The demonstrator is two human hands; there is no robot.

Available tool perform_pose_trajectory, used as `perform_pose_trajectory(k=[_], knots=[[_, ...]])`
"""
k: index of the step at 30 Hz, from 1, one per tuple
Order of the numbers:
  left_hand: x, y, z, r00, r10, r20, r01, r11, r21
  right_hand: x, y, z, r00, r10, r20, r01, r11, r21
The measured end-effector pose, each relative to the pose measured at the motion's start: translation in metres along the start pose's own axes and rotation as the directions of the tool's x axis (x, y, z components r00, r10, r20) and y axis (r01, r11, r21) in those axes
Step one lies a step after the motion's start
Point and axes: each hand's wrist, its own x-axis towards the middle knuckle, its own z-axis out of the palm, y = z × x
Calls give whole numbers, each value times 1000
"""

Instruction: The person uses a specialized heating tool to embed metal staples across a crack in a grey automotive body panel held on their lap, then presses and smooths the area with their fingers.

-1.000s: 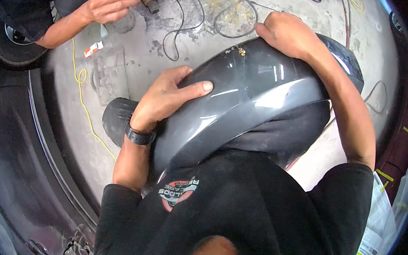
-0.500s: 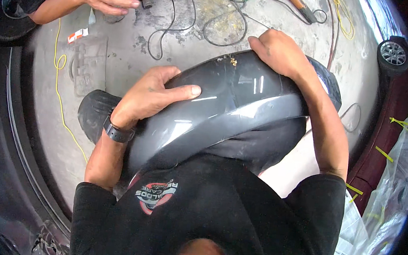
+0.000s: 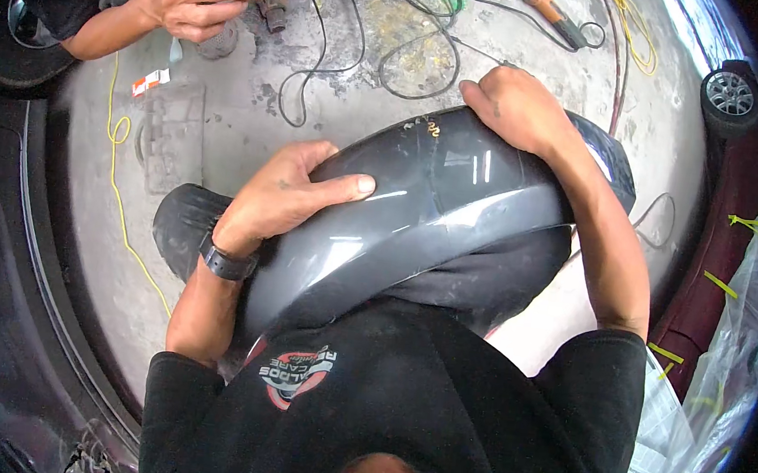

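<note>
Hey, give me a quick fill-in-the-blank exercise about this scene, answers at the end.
The left hand stretches its ____ across the face of the curved, glossy dark-grey panel, which the right hand also holds.
The black wristband sits nearer the ____ hand.
The thin, looped cord left of the panel is ____.
Missing words: thumb; left; yellow.

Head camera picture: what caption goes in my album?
Left hand and right hand hold a shiny, dark, curved panel above the grey floor.
</note>
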Motion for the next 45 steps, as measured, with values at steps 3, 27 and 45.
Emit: perform_pose_trajectory(k=[3, 27, 45], knots=[[-3, 3, 1, 999, 32, -1, -32, 999, 13, -1, 7, 13, 994, 2, -112, 6, 997, 72], [1, -4, -1, 999, 15, 32, -14, 1000, -20, -6, -2, 7, 993, 46, -108, -45, 999, 16], [1, 1, -2, 997, -45, 57, 45, 999, 12, -7, -5, 3, 995, 33, -97, -32, 999, 20]])
